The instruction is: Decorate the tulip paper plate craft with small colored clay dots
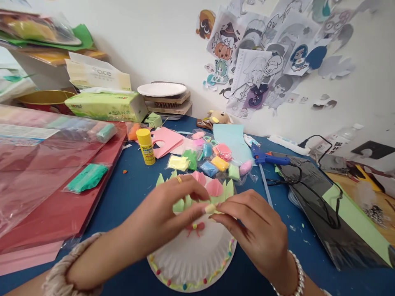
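A white paper plate [191, 263] lies at the front middle, edged with a yellow-green strip and small coloured dots. Green paper leaves and pink paper petals [215, 188] stand along its far side, and a red bow [195, 227] is on its face. Above the plate, my left hand [180, 201] and my right hand [253, 226] meet. A small pale yellow-green piece [212, 208] sits between their fingertips, with the right thumb and finger pinching it. My left thumb and fingers close around the same piece, partly hiding it.
Packets of coloured clay [220, 163] lie behind the plate, near a yellow glue stick [145, 146]. A blue glue gun [271, 158] with its black cord is at right. Red sheets [101, 172] in plastic fill the left; a tissue pack [106, 106] stands behind.
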Action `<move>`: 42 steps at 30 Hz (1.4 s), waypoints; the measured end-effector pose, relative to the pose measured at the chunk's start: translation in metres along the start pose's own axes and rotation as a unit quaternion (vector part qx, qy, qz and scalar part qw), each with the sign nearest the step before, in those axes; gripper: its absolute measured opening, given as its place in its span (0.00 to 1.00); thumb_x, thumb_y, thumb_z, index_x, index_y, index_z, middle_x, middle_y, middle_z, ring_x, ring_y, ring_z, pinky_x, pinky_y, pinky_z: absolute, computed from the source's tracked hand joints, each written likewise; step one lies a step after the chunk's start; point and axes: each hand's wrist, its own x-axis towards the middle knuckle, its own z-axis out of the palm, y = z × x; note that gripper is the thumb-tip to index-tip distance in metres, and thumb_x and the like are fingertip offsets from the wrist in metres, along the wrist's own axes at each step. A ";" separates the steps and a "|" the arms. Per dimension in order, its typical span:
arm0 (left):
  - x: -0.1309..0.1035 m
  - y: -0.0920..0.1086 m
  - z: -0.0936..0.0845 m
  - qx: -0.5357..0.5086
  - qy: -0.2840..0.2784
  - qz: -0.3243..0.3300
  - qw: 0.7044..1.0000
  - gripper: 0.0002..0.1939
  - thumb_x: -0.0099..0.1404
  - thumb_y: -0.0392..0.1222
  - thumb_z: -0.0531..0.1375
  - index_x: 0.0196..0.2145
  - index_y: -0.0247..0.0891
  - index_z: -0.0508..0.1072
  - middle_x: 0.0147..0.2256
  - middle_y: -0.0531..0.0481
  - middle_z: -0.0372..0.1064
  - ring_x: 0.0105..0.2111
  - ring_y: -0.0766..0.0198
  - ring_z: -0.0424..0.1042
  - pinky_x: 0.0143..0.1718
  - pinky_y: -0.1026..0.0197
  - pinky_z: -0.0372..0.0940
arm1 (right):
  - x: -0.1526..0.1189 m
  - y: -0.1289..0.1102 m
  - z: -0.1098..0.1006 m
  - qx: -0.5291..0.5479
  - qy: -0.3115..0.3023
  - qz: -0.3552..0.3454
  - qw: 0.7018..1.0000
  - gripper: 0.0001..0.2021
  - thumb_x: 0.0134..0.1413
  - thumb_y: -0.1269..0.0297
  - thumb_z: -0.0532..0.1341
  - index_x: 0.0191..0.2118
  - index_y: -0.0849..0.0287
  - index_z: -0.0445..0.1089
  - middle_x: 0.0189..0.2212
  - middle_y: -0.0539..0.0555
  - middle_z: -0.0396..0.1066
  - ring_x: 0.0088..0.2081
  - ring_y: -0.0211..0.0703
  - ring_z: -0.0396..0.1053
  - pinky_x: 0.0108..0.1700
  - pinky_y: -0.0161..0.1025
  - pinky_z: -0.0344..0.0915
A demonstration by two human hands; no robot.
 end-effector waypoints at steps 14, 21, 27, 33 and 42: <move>-0.002 0.008 0.010 -0.220 -0.029 -0.140 0.965 0.10 0.56 0.39 0.59 0.19 0.37 0.71 0.18 0.56 0.66 0.21 0.70 0.65 0.25 0.69 0.59 | -0.004 -0.010 0.003 0.022 0.017 0.004 1.000 0.03 0.48 0.76 0.62 0.27 0.63 0.69 0.21 0.53 0.70 0.24 0.36 0.66 0.26 0.33 0.65; 0.002 0.002 0.004 -0.370 0.020 -0.243 0.896 0.04 0.52 0.40 0.64 0.22 0.40 0.74 0.21 0.57 0.68 0.23 0.71 0.65 0.24 0.70 0.59 | -0.007 0.007 -0.008 0.028 0.101 0.177 0.979 0.06 0.50 0.74 0.59 0.32 0.55 0.69 0.26 0.50 0.69 0.27 0.36 0.67 0.28 0.33 0.65; 0.002 0.001 0.005 -0.391 -0.023 -0.255 0.884 0.03 0.53 0.40 0.63 0.26 0.42 0.78 0.23 0.55 0.72 0.24 0.69 0.67 0.27 0.68 0.62 | -0.005 0.009 -0.007 0.058 0.048 0.192 0.978 0.10 0.53 0.74 0.56 0.38 0.53 0.71 0.29 0.48 0.71 0.28 0.34 0.68 0.28 0.31 0.65; 0.002 0.005 0.008 -0.423 -0.075 -0.269 0.862 0.07 0.53 0.42 0.62 0.21 0.38 0.74 0.21 0.55 0.70 0.21 0.69 0.66 0.24 0.66 0.60 | -0.002 -0.001 -0.003 0.094 0.025 0.095 0.991 0.08 0.51 0.72 0.60 0.37 0.56 0.73 0.25 0.51 0.70 0.28 0.36 0.67 0.28 0.34 0.66; 0.003 0.009 0.015 -0.413 -0.072 -0.266 0.868 0.09 0.50 0.42 0.63 0.18 0.36 0.72 0.17 0.57 0.64 0.20 0.71 0.61 0.23 0.68 0.55 | -0.003 -0.010 0.004 0.122 0.026 0.108 0.986 0.07 0.50 0.70 0.61 0.36 0.57 0.74 0.24 0.51 0.70 0.27 0.36 0.68 0.27 0.34 0.67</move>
